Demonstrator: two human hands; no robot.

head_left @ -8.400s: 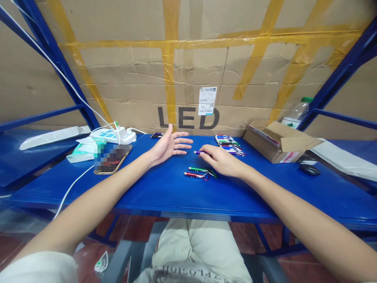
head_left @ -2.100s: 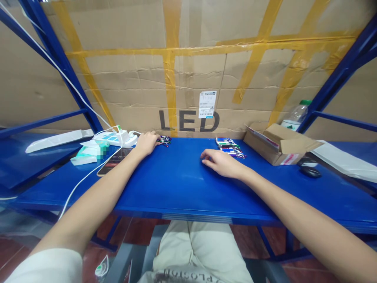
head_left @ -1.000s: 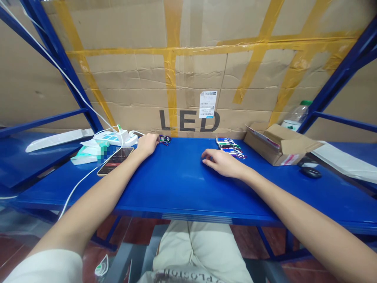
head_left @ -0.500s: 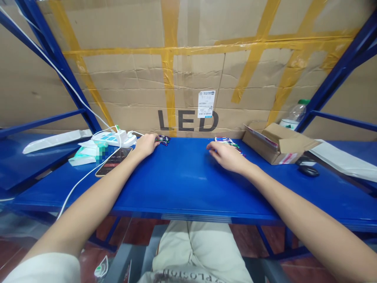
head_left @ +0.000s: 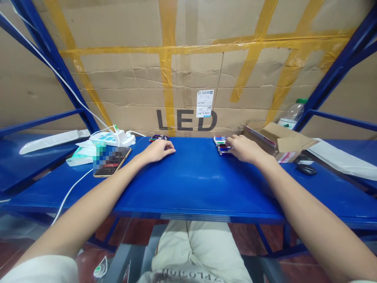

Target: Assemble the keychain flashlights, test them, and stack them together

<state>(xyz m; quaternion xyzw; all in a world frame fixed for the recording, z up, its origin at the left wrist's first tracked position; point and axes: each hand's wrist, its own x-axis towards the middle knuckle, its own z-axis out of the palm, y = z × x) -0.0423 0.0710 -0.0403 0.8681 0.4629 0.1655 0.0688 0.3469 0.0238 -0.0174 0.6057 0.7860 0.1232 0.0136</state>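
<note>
My left hand (head_left: 159, 151) is over the blue tabletop, just in front of a small stack of colourful pens (head_left: 157, 137). Its fingers are loosely bent with a gap near the thumb, and I see nothing in them. My right hand (head_left: 243, 147) reaches to the right-hand row of pens (head_left: 219, 144), which lie side by side in red, blue, green and white with silvery parts. Its fingertips are closed at the right ends of these pens, hiding those ends.
On the left lie a phone (head_left: 113, 163), a white power strip (head_left: 107, 138) and a white cable (head_left: 72, 188). An open cardboard box (head_left: 287, 141), a black mouse (head_left: 306, 169) and a plastic bottle (head_left: 294, 114) are at right. A large cardboard sheet (head_left: 132, 86) stands behind.
My left hand has moved from the left stack toward the middle and nearer me. My right hand has shifted right onto the ends of the right-hand pens, uncovering more of the row.
</note>
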